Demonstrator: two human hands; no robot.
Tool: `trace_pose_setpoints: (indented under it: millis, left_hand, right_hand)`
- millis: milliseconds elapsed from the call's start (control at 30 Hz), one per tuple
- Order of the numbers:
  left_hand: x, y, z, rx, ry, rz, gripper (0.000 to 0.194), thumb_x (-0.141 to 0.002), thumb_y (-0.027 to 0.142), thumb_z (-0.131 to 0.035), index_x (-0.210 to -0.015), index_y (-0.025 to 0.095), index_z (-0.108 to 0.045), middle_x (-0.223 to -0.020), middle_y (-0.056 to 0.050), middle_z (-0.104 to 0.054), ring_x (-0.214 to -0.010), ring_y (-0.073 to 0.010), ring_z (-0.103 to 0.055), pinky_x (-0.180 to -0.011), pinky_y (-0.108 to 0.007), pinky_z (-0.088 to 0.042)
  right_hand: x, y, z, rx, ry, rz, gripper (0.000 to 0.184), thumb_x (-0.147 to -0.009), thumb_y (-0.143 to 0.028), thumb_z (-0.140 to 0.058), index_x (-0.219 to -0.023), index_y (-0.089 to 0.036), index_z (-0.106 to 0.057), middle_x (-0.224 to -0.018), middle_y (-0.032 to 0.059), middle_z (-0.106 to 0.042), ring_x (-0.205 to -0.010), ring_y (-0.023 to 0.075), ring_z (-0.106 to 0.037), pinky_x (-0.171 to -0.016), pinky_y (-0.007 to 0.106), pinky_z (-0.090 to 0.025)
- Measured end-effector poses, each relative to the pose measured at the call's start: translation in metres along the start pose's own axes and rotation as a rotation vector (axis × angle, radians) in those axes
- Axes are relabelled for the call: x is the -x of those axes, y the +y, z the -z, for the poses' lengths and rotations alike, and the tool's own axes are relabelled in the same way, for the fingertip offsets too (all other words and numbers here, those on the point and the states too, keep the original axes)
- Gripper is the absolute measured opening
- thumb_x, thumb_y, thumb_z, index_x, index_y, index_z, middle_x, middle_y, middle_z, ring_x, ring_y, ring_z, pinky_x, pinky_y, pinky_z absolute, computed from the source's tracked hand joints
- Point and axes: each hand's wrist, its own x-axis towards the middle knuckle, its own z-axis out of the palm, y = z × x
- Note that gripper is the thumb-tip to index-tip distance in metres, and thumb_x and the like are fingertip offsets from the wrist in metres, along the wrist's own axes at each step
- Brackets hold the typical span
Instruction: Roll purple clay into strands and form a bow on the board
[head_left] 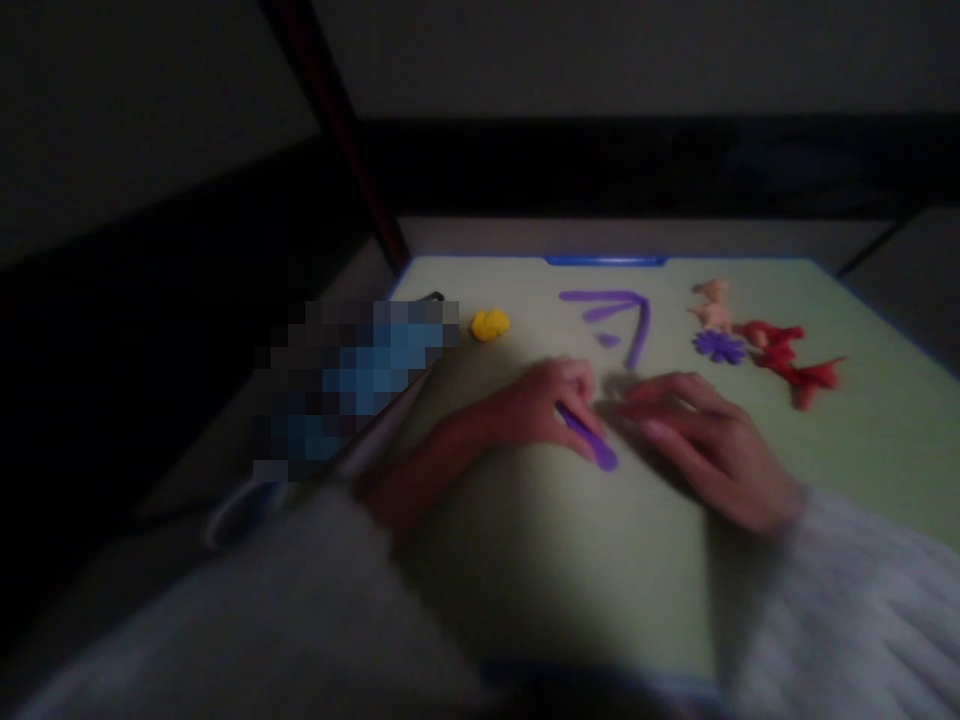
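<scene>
My left hand (pixel 559 400) is closed over a purple strip of modelling clay (pixel 606 458), whose rounded end shows below the fingers on the pale green board (pixel 510 590). Just to the right, my right hand (pixel 709 450) hovers with fingers stretched and slightly apart, nothing visible between them. Beyond both hands lies a purple clay shape (pixel 640 325) of thin strips joined at one corner. A small purple clay piece (pixel 607 341) rests beside it.
A yellow clay lump (pixel 490 324) lies at the back left. Toward the right are a peach clay figure (pixel 714 308), a purple clay flower (pixel 718 347) and red clay pieces (pixel 806 380). A pixelated blue item (pixel 360 370) stands along the board's left edge.
</scene>
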Motion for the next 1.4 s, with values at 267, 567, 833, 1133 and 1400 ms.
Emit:
trace_pose_setpoints:
  millis: [267, 567, 833, 1133, 1400]
  left_hand:
    - [-0.001, 0.002, -0.002, -0.080, -0.020, -0.024, 0.022, -0.059, 0.027, -0.084, -0.080, 0.023, -0.077, -0.080, -0.001, -0.053, -0.079, -0.0140, -0.047, -0.075, -0.026, -0.038]
    - [-0.001, 0.007, -0.008, -0.096, -0.035, -0.043, 0.017, -0.063, 0.025, -0.082, -0.079, 0.024, -0.077, -0.079, 0.000, -0.052, -0.077, -0.0128, -0.048, -0.074, -0.026, -0.039]
    - [0.003, 0.011, -0.007, -0.001, -0.001, -0.024, 0.021, -0.059, 0.021, -0.084, -0.079, 0.021, -0.076, -0.080, 0.000, -0.054, -0.078, -0.0131, -0.052, -0.074, -0.026, -0.042]
    - [0.016, -0.008, 0.017, -0.053, 0.284, 0.098, 0.017, -0.059, 0.017, -0.082, -0.073, 0.017, -0.073, -0.080, -0.001, -0.056, -0.078, -0.0135, -0.055, -0.076, -0.028, -0.045]
    - [0.012, -0.015, 0.012, 0.009, 0.325, 0.117, 0.008, -0.067, 0.017, -0.077, -0.072, 0.017, -0.072, -0.077, 0.001, -0.058, -0.074, -0.0112, -0.057, -0.072, -0.025, -0.046]
  right_hand:
    - [-0.001, 0.001, -0.001, -0.017, -0.026, 0.037, 0.029, -0.094, -0.028, -0.046, -0.104, -0.014, -0.069, -0.102, 0.0127, -0.063, -0.097, 0.0226, -0.058, -0.084, 0.038, -0.048]
    - [-0.003, 0.001, 0.000, -0.033, -0.054, 0.033, 0.027, -0.094, -0.027, -0.046, -0.099, -0.014, -0.069, -0.101, 0.0123, -0.064, -0.094, 0.0227, -0.058, -0.081, 0.038, -0.048]
    - [-0.001, 0.003, 0.002, -0.035, -0.088, 0.056, 0.029, -0.094, -0.029, -0.045, -0.103, -0.017, -0.069, -0.099, 0.0118, -0.064, -0.093, 0.0237, -0.058, -0.079, 0.040, -0.048]
    - [0.021, 0.013, 0.005, 0.149, -0.320, 0.324, 0.058, -0.090, -0.057, -0.038, -0.135, -0.022, -0.049, -0.149, 0.0149, -0.031, -0.132, 0.0345, -0.034, -0.101, 0.057, -0.033]
    - [0.018, 0.010, 0.004, 0.189, -0.380, 0.322, 0.066, -0.089, -0.062, -0.035, -0.143, -0.023, -0.037, -0.157, 0.0102, -0.016, -0.141, 0.0327, -0.019, -0.110, 0.057, -0.019]
